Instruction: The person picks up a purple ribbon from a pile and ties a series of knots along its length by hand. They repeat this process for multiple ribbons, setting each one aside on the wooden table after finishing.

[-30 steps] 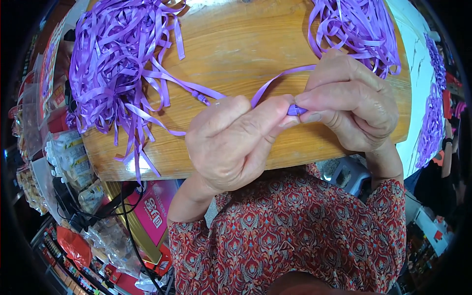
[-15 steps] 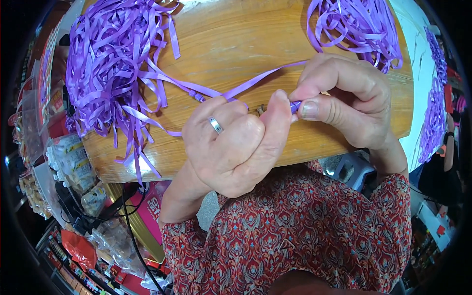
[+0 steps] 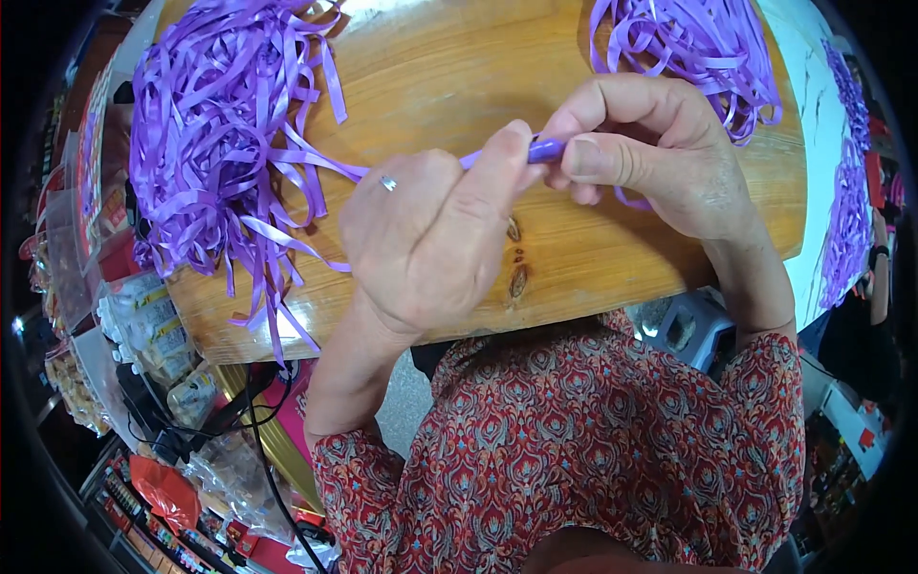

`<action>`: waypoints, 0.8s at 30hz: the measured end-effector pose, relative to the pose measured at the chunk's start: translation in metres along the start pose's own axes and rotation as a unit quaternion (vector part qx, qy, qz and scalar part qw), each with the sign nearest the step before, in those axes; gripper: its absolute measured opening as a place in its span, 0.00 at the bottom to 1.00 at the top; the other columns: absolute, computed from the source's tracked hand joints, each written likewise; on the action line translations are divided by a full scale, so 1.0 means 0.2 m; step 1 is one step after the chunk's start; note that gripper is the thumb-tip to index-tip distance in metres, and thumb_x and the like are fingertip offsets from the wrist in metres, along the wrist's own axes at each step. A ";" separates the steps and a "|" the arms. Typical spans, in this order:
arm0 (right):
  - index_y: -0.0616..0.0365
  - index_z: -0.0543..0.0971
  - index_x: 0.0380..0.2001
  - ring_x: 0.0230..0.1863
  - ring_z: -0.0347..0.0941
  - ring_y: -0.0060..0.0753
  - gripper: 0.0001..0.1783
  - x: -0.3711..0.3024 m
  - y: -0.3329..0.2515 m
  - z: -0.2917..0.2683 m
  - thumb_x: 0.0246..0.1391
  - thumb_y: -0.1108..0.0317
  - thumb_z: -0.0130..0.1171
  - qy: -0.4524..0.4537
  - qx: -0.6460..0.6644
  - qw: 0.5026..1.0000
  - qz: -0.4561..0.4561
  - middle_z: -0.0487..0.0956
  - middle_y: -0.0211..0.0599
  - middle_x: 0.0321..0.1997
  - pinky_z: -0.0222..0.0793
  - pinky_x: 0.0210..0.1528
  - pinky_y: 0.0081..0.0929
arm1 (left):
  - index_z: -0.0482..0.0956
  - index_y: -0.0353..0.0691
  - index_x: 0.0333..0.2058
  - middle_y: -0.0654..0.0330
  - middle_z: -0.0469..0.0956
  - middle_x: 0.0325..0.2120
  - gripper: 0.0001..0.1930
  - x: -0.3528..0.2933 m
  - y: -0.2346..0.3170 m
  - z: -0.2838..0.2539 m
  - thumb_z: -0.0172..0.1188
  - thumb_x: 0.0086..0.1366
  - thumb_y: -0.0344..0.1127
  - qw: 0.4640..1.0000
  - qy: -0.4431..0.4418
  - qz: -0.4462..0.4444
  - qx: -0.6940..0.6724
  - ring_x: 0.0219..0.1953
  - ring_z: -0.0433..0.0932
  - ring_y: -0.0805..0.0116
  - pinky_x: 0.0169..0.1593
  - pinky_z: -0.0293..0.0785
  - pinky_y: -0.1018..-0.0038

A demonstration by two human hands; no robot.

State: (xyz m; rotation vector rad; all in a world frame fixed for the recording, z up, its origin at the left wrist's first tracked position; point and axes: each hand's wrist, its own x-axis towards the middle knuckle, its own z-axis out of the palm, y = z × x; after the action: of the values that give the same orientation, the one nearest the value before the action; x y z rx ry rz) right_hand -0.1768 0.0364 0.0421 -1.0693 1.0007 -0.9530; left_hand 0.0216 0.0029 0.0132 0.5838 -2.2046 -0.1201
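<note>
Between my two hands is a small purple tube-shaped piece point(image 3: 546, 150), in line with a flat purple ribbon point(image 3: 469, 161). My left hand point(image 3: 427, 234), with a silver ring on one finger, is closed and pinches the ribbon near the piece's left end; its fingertips are mostly hidden behind the thumb. The thumb and forefinger of my right hand point(image 3: 650, 158) grip the right end of the piece. Past my left hand, a ribbon length runs to a large tangled heap of purple ribbons point(image 3: 220, 134). Beneath my right fingers a short loop of ribbon shows.
A second purple ribbon heap point(image 3: 688, 57) lies at the wooden table's point(image 3: 421, 86) far right. More ribbons point(image 3: 846, 220) hang over a white surface on the right. Left of the table stand bagged goods point(image 3: 148, 316), black cables point(image 3: 253, 421) and a red bag point(image 3: 163, 488).
Both hands have moved away from me and a little left, carrying the purple piece. More of the piece shows between the fingers. The ribbon crossing right of my left hand is no longer visible.
</note>
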 end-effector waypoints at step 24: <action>0.62 0.77 0.36 0.26 0.66 0.13 0.08 -0.12 -0.29 -0.49 0.56 0.69 0.54 0.252 -0.139 0.919 -0.270 0.75 0.26 0.28 0.60 0.29 0.11 | 0.76 0.33 0.43 0.58 0.72 0.28 0.14 0.00 -0.10 0.00 0.60 0.56 0.26 0.969 0.037 -0.213 -0.115 0.31 0.72 0.68 0.36 0.68 0.76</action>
State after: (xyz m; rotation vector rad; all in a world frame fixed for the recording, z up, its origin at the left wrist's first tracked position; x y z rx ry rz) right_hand -0.2849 0.0240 0.0850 -1.4158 1.3185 -1.6303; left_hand 0.0276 -0.0149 0.0079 0.9048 -1.9280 -0.5625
